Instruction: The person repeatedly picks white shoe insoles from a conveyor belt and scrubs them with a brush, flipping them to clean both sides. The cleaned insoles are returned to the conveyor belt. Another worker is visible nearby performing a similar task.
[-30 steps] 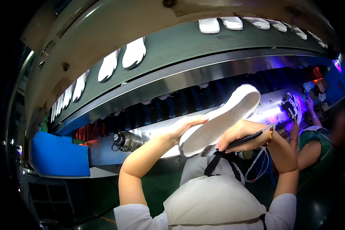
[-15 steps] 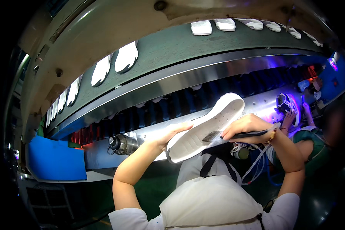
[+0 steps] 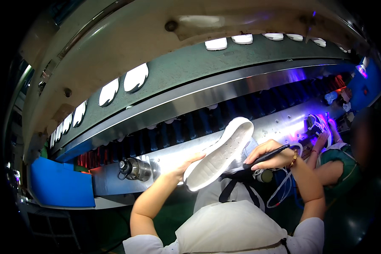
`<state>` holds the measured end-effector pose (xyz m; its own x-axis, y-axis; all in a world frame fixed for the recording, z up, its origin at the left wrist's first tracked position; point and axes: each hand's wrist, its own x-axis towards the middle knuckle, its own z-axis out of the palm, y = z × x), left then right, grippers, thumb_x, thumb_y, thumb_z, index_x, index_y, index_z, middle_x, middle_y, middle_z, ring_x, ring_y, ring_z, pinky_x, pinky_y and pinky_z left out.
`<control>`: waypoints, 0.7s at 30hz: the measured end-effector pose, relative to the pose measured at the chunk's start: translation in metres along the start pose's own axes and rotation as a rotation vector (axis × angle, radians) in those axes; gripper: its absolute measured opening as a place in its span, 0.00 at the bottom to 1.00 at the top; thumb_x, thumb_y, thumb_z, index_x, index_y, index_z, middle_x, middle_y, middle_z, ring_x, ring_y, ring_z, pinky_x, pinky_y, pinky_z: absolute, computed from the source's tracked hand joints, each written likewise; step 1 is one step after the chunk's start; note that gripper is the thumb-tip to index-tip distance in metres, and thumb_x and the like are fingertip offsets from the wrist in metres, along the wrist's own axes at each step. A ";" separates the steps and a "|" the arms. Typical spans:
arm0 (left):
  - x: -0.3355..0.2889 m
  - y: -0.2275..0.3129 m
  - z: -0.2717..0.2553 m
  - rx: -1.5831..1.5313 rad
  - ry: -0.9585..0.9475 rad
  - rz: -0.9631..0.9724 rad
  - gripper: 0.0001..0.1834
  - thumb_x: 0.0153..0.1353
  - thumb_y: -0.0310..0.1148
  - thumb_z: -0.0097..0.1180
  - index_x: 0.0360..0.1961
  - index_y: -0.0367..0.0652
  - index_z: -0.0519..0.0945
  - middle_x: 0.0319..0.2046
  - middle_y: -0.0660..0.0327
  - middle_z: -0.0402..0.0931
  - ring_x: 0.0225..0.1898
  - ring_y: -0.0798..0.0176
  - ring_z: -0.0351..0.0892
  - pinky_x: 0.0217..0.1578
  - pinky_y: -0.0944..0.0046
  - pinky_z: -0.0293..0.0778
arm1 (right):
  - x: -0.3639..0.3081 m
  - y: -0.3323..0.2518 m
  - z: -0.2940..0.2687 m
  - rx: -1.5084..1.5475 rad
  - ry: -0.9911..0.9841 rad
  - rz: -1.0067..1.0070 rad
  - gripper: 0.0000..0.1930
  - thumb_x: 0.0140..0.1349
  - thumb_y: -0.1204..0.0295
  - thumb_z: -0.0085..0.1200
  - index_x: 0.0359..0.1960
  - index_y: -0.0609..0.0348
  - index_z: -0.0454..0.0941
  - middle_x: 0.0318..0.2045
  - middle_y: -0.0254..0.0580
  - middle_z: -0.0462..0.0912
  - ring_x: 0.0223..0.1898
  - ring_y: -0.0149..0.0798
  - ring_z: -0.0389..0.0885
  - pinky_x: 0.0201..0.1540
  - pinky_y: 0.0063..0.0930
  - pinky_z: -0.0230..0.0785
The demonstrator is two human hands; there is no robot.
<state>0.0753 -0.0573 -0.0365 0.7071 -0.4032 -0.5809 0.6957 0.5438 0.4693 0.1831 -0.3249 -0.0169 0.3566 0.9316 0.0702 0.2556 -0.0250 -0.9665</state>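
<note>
A white shoe sole (image 3: 219, 157) is tilted in front of me, its hollow inner side facing up. My left hand (image 3: 189, 166) grips it by its near left edge, thumb along the rim. In my right hand (image 3: 270, 155), closed and to the right of the sole, is a brush (image 3: 271, 155) with a black handle. Its tip points down beside the sole's right edge, next to a pale translucent container (image 3: 249, 147) partly hidden behind the sole. The bristles are hard to make out.
A metal ledge (image 3: 169, 158) runs before me, with a dark-capped bottle (image 3: 136, 169) at left. Beyond, white soles (image 3: 136, 78) lie on a green conveyor belt (image 3: 173, 63) under a beige hood (image 3: 241, 19). At right, a co-worker's hands (image 3: 319, 142) are at a shoe (image 3: 315, 123).
The brush has left the inside of the sole and moved right and down to beside it. The sole has come lower and slightly left. My view has shifted a little.
</note>
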 end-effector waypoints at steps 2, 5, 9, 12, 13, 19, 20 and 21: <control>0.016 -0.014 0.000 -0.262 -0.040 0.014 0.23 0.58 0.39 0.41 0.50 0.34 0.64 0.44 0.47 0.69 0.43 0.55 0.73 0.46 0.56 0.68 | 0.007 0.002 0.017 0.136 0.128 0.029 0.10 0.44 0.77 0.58 0.31 0.61 0.78 0.30 0.39 0.79 0.30 0.30 0.76 0.35 0.19 0.67; 0.038 -0.029 0.004 -0.288 0.026 0.103 0.23 0.60 0.41 0.35 0.50 0.33 0.63 0.45 0.48 0.69 0.41 0.55 0.74 0.43 0.57 0.72 | 0.013 0.028 0.031 0.124 0.299 0.100 0.08 0.45 0.76 0.57 0.30 0.61 0.78 0.27 0.38 0.79 0.25 0.25 0.74 0.27 0.14 0.66; 0.039 -0.036 -0.003 -0.448 -0.037 0.081 0.22 0.60 0.39 0.35 0.48 0.33 0.65 0.42 0.50 0.71 0.40 0.55 0.75 0.42 0.57 0.72 | 0.012 0.069 0.009 0.069 0.923 0.300 0.06 0.49 0.75 0.54 0.29 0.61 0.77 0.20 0.34 0.77 0.18 0.21 0.69 0.18 0.12 0.62; 0.056 -0.044 -0.014 -0.552 -0.259 0.072 0.22 0.59 0.39 0.37 0.48 0.33 0.65 0.43 0.50 0.71 0.40 0.55 0.74 0.43 0.57 0.71 | 0.022 0.077 0.044 -0.030 1.104 0.082 0.05 0.47 0.78 0.55 0.28 0.63 0.76 0.22 0.35 0.77 0.21 0.23 0.72 0.24 0.14 0.65; 0.058 -0.044 -0.016 -0.503 -0.221 0.088 0.22 0.59 0.39 0.37 0.48 0.33 0.65 0.43 0.50 0.71 0.41 0.55 0.74 0.44 0.57 0.70 | 0.023 0.069 0.057 -0.064 1.069 0.015 0.05 0.46 0.79 0.55 0.28 0.64 0.76 0.22 0.36 0.77 0.21 0.24 0.73 0.25 0.14 0.65; 0.042 0.013 -0.014 -0.246 -0.421 0.462 0.25 0.59 0.40 0.34 0.51 0.31 0.61 0.45 0.48 0.68 0.45 0.52 0.71 0.48 0.57 0.66 | -0.023 0.042 0.051 0.803 0.837 -0.273 0.05 0.48 0.79 0.52 0.28 0.67 0.73 0.29 0.53 0.78 0.11 0.22 0.65 0.12 0.11 0.54; 0.038 0.031 0.006 -0.215 -0.319 0.587 0.26 0.59 0.41 0.34 0.51 0.31 0.61 0.46 0.48 0.67 0.46 0.52 0.69 0.48 0.56 0.66 | -0.028 0.045 0.044 0.859 0.916 -0.333 0.06 0.49 0.78 0.52 0.29 0.67 0.73 0.31 0.54 0.77 0.11 0.22 0.63 0.14 0.11 0.54; 0.039 0.051 0.026 -0.179 -0.213 0.715 0.26 0.58 0.42 0.33 0.51 0.31 0.61 0.47 0.47 0.66 0.47 0.51 0.68 0.49 0.55 0.65 | -0.031 0.049 0.039 0.869 0.942 -0.352 0.07 0.50 0.77 0.51 0.31 0.66 0.72 0.32 0.54 0.77 0.11 0.22 0.61 0.15 0.12 0.54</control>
<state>0.1418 -0.0640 -0.0181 0.9991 -0.0320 -0.0272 0.0417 0.8293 0.5572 0.1495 -0.3408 -0.0758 0.9624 0.2265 0.1502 -0.0661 0.7312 -0.6790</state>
